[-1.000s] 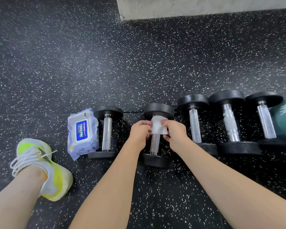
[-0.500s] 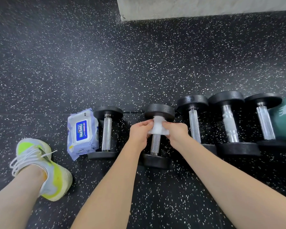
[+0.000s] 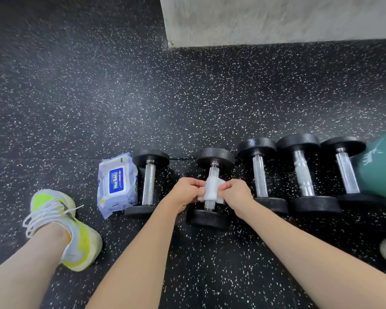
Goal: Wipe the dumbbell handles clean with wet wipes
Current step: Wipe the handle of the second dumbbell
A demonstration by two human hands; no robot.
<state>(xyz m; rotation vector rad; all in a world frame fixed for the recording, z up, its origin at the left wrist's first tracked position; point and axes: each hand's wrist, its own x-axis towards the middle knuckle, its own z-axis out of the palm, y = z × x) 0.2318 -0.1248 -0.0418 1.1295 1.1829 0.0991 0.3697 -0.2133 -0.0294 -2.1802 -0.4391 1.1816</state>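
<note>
Wiping in progress on the second dumbbell (image 3: 211, 188) from the floor's left edge: left hand (image 3: 185, 192) and right hand (image 3: 235, 194) each pinch an end of the wet wipe (image 3: 210, 190) wrapped around its handle; next, judged, rub along the bar's length.

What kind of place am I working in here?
Most likely a gym or weights area: a row of black dumbbells with chrome handles lies on speckled rubber flooring, beside a concrete base. Both hands hold a wipe.
</note>
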